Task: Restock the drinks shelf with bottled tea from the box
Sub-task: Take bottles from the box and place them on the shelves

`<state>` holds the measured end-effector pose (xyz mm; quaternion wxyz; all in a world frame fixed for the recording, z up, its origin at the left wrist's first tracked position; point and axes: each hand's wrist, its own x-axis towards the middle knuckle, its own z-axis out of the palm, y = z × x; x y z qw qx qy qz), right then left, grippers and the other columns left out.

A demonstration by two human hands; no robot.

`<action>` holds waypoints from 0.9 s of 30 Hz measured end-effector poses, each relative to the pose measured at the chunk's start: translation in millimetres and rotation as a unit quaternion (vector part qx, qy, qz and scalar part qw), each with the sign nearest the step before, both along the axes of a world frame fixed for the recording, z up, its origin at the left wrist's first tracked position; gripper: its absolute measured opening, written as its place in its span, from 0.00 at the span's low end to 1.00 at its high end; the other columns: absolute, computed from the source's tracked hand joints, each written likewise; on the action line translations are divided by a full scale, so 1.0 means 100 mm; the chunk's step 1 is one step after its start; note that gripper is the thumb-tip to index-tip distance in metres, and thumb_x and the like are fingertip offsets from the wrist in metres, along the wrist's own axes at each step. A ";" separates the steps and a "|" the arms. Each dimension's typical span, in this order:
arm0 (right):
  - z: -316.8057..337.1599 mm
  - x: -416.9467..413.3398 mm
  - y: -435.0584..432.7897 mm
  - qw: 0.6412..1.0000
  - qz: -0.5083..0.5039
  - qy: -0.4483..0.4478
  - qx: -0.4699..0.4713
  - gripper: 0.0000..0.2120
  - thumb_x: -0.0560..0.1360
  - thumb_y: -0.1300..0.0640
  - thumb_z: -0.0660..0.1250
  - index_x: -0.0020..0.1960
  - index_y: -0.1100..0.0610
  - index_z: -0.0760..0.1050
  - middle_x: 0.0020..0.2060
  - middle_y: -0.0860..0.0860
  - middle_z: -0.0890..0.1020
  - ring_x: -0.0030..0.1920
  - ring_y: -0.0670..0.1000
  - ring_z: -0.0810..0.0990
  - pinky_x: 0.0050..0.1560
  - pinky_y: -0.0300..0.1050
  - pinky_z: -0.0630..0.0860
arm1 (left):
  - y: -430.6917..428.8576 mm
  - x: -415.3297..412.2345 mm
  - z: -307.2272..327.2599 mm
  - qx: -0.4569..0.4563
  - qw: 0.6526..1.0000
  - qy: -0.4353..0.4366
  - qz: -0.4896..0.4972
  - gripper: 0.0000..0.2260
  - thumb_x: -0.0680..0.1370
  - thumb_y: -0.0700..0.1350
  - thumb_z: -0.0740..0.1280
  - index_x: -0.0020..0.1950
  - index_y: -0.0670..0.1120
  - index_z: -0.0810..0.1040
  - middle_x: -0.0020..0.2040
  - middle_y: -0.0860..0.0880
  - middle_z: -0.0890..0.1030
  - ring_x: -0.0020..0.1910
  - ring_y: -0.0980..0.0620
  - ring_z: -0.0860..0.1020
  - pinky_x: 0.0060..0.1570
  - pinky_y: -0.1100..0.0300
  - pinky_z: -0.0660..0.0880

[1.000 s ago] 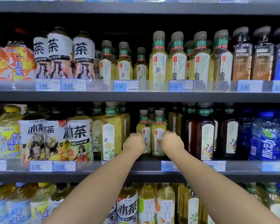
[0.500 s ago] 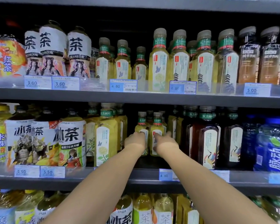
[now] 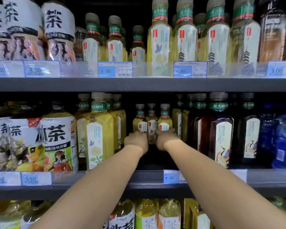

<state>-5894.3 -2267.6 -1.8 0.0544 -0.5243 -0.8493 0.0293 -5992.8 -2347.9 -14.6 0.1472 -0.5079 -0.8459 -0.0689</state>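
Fingers of the left hand [image 3: 135, 141] grasp a small yellow-green plastic tea bottle [image 3: 139, 120] deep on the grey shelf [image 3: 147, 176]. Those of the right hand [image 3: 166, 139] grasp the neighbouring bottle [image 3: 165, 119].

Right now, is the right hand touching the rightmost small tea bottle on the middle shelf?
Touching. The head view shows the right hand curled round the lower body of the rightmost small tea bottle, with no gap between them.
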 end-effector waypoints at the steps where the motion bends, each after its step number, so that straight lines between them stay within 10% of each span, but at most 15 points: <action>1: 0.00 -0.02 0.02 1.000 -0.005 -0.007 0.006 0.31 0.76 0.57 0.60 0.75 0.42 0.54 0.69 0.67 0.54 0.64 0.67 0.69 0.61 0.55 0.76 | 0.00 -0.01 -0.02 -0.006 1.000 -0.003 0.007 0.20 0.78 0.43 0.64 0.69 0.51 0.71 0.61 0.44 0.76 0.59 0.43 0.75 0.42 0.53 0.72; 9: -0.01 -0.01 0.21 0.994 0.026 -0.085 0.064 0.25 0.78 0.52 0.58 0.74 0.53 0.59 0.71 0.54 0.66 0.64 0.63 0.71 0.61 0.62 0.67 | 0.07 -0.15 -0.09 -0.054 0.990 -0.126 0.023 0.34 0.76 0.39 0.62 0.81 0.42 0.52 0.73 0.40 0.68 0.68 0.42 0.72 0.62 0.51 0.75; 20: -0.19 0.00 0.36 1.000 -0.002 0.028 -0.004 0.37 0.71 0.59 0.63 0.77 0.45 0.54 0.74 0.63 0.59 0.67 0.67 0.67 0.64 0.55 0.72 | 0.13 -0.11 -0.09 -0.150 0.976 -0.157 -0.005 0.36 0.79 0.41 0.59 0.81 0.44 0.41 0.79 0.38 0.34 0.78 0.38 0.55 0.75 0.50 0.61; 27: 0.08 0.55 -0.53 0.998 0.008 0.022 0.054 0.30 0.74 0.54 0.67 0.74 0.50 0.63 0.71 0.60 0.64 0.66 0.62 0.69 0.64 0.58 0.72 | -0.44 0.19 0.17 -0.062 0.995 -0.060 -0.047 0.25 0.79 0.48 0.61 0.77 0.48 0.65 0.74 0.43 0.64 0.68 0.40 0.68 0.63 0.44 0.73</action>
